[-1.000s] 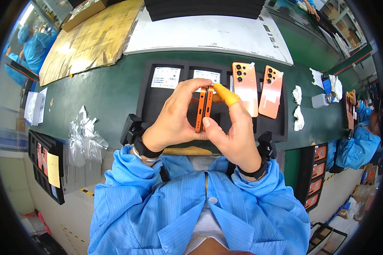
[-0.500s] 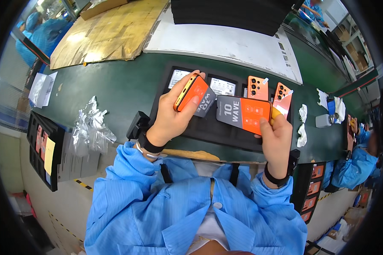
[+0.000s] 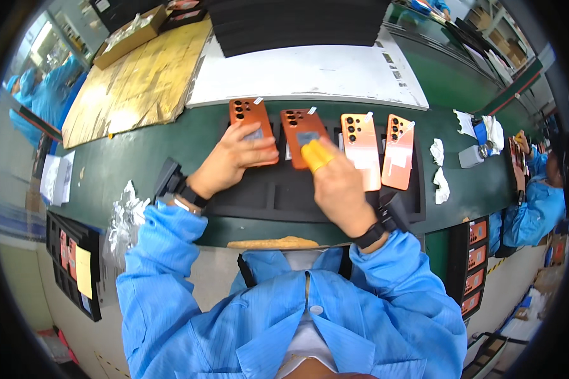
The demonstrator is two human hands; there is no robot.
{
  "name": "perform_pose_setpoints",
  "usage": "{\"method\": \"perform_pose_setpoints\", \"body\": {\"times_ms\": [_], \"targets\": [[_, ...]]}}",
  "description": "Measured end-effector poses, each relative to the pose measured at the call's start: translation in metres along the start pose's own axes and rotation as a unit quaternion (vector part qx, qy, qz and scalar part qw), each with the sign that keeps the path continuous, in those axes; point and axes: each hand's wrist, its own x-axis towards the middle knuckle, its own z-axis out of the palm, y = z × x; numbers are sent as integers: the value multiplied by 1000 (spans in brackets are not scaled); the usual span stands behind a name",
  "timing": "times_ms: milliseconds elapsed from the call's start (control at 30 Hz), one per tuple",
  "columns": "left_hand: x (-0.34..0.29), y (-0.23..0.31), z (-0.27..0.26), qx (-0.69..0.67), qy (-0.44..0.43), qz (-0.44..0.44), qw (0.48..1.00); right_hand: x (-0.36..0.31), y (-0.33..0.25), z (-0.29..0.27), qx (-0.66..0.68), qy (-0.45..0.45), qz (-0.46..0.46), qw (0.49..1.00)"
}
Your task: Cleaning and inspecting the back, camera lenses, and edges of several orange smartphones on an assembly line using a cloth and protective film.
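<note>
Several orange smartphones lie in a row, backs up, at a black tray. My left hand [image 3: 236, 156] is over the lower part of the leftmost smartphone [image 3: 241, 114], its fingers bent across the back and a grey patch showing between them. Yellow finger covers are on my right hand [image 3: 340, 183], whose fingers close over the lower right of the second smartphone [image 3: 293, 129], beside its grey patch; the fingertips are partly hidden. To the right rest a third smartphone [image 3: 363, 151] and a fourth smartphone [image 3: 398, 151], paler, with white labels. Below them shows the black tray [image 3: 297, 197].
Crumpled clear plastic [image 3: 125, 218] lies at the left table edge, above a rack of black trays [image 3: 76, 265]. Behind stand a white board [image 3: 297, 82] and a black stack [image 3: 297, 25]. White scraps [image 3: 439, 170] lie right; a co-worker [image 3: 531, 208] sits beyond.
Both phones have gone from being held up, orange-and-grey fronts showing, to lying backs up at the tray. My hands moved left with them. The view has shifted.
</note>
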Motion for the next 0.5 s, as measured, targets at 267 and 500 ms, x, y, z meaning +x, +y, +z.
{"method": "perform_pose_setpoints", "body": {"times_ms": [267,500], "targets": [[-15,14,0,9,-52,-53,997,-29,-20,14,-23,-147,7,989],[-24,17,-1,-51,-20,-108,993,-33,12,-26,69,-69,69,993]]}}
